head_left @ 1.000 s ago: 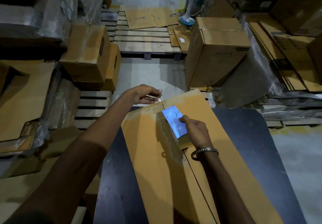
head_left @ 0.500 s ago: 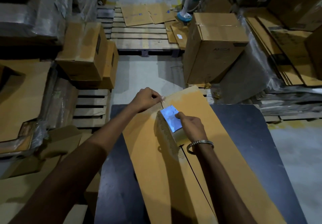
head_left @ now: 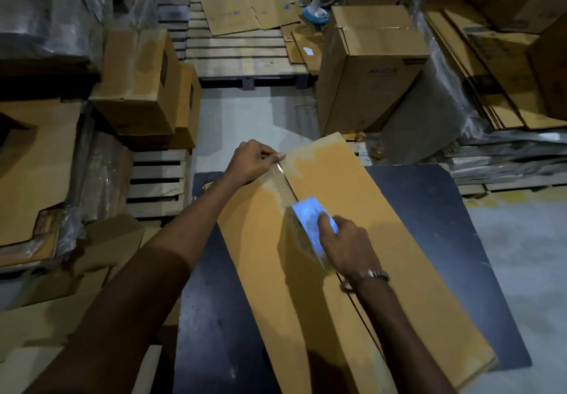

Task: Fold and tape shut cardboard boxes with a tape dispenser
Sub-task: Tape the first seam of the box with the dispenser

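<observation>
The right hand [head_left: 345, 245] covers the rear of the tape dispenser [head_left: 310, 222]. The cardboard box [head_left: 306, 301] runs off the bottom edge. Print on the far box [head_left: 372, 65] is too blurred to read.

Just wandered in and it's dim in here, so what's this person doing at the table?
A person is taping a flat cardboard box that lies on a dark table. The left hand pins the tape end at the box's far edge. The right hand holds a blue tape dispenser on the box's centre seam, with a short strip of tape laid between the hands. Most of the seam nearer the person is not yet taped. Other boxes and pallets stand around.
</observation>
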Demonstrator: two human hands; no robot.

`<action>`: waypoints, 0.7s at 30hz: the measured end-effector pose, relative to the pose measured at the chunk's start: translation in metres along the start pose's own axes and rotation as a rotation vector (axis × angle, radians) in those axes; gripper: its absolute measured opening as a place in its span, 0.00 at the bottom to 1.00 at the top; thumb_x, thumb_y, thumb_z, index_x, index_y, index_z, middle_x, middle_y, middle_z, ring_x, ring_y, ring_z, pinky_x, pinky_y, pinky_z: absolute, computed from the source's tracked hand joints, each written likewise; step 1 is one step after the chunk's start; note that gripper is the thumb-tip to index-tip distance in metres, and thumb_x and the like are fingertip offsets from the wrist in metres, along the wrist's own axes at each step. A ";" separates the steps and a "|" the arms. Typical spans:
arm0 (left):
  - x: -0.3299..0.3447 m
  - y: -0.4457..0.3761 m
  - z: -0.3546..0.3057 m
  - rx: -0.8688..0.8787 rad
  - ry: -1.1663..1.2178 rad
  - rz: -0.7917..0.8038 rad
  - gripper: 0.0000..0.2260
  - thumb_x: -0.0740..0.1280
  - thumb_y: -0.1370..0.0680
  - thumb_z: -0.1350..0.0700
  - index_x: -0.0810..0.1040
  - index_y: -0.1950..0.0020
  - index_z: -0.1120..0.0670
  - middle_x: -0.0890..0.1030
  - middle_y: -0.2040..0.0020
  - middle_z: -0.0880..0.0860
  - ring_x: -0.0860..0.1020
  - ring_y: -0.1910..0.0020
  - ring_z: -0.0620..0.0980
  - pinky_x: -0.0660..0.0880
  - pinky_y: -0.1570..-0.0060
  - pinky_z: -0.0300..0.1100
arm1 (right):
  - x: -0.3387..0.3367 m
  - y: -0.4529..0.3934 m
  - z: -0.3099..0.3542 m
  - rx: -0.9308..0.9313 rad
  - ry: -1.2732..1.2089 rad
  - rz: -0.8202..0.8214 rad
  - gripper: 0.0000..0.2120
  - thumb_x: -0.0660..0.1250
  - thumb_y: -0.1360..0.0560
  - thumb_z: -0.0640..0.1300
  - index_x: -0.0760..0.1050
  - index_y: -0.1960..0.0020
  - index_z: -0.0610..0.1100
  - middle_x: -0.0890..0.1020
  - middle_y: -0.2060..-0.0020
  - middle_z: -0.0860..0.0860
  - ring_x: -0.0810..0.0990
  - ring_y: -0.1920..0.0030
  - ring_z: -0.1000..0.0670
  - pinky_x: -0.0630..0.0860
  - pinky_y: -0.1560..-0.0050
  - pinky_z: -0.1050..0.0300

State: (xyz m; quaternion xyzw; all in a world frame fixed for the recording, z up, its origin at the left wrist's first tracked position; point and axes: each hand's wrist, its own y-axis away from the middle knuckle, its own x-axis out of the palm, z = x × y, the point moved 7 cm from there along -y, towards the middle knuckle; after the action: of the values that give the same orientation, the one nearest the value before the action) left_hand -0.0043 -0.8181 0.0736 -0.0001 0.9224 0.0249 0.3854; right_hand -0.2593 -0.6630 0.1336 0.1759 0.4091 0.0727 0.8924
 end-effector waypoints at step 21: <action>0.104 0.111 -0.051 0.226 -0.680 0.243 0.34 0.39 0.15 0.33 0.40 0.13 0.49 0.39 0.14 0.51 0.39 0.15 0.50 0.39 0.18 0.57 | -0.002 0.017 -0.045 0.136 0.081 0.070 0.31 0.53 0.17 0.64 0.77 0.33 0.40 0.78 0.35 0.37 0.76 0.37 0.35 0.73 0.41 0.47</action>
State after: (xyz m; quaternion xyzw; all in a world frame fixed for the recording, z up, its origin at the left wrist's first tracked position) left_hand -0.1161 -0.7076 0.0401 0.1600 0.7321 -0.0331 0.6614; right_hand -0.2947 -0.6362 0.1143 0.2473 0.4425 0.0831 0.8580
